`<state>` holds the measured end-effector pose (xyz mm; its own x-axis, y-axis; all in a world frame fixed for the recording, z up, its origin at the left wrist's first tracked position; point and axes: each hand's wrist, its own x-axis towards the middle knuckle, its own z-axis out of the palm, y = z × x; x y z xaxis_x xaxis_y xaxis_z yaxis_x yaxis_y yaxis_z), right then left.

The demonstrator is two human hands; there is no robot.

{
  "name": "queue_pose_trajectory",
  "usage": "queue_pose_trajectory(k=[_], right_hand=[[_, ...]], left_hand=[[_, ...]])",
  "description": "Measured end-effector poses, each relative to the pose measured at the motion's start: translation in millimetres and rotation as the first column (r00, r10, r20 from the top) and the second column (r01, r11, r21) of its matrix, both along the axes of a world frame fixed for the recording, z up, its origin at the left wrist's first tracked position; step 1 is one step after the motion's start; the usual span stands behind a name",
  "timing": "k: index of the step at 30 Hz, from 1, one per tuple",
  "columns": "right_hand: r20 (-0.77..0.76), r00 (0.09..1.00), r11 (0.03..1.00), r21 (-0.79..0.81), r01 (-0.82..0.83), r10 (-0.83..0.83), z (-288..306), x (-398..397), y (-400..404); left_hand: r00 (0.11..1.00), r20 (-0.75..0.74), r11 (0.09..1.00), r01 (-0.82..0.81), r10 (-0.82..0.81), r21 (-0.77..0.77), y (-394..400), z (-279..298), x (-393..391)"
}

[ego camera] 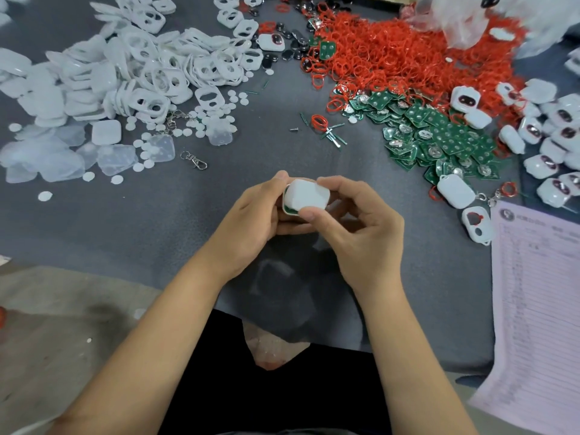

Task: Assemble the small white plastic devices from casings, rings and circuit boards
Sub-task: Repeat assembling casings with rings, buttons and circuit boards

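Head view | one white casing (307,194) clamped by fingers of left hand (251,211) and right hand (354,221), green board edge seen inside | finished devices (552,133) piled at right | loose casings (131,70), red rings (392,54), circuit boards (439,136) left in heaps

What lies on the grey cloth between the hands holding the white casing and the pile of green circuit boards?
In the head view, the grey cloth is bare between the white casing, held by the left hand and right hand, and the green circuit boards.
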<state>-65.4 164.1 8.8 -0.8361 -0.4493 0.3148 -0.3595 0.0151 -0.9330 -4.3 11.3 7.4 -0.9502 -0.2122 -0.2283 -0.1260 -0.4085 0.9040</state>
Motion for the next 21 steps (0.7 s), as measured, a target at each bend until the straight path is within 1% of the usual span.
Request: queue_pose_trajectory(k=[1,3,7,13,21], right_hand=[[-0.074,0.997,0.999,0.041,0.006,-0.003,0.1,-0.3,-0.3],[-0.125,0.992,0.996,0.087,0.026,-0.015,0.2,-0.8,-1.1],[-0.098,0.995,0.992,0.121,0.03,-0.018,1.1,-0.5,-2.3],[-0.075,0.996,0.988,0.147,0.049,-0.038,2.1,-0.9,-2.4],[-0.066,0.998,0.987,0.159,0.027,-0.016,1.1,-1.3,-1.5]], left_hand=[[1.0,-0.001,1.0,0.012,-0.012,0.002,0.0,0.5,0.2],[1.0,0.002,1.0,0.019,-0.019,0.018,0.0,1.3,0.3],[1.0,0.005,0.999,0.027,-0.027,0.037,-0.9,1.4,-0.2],[1.0,0.001,0.999,-0.005,0.005,0.054,-0.8,-0.6,-0.4],[1.0,-0.004,0.998,-0.024,0.025,0.057,-0.5,-1.8,-0.3]])
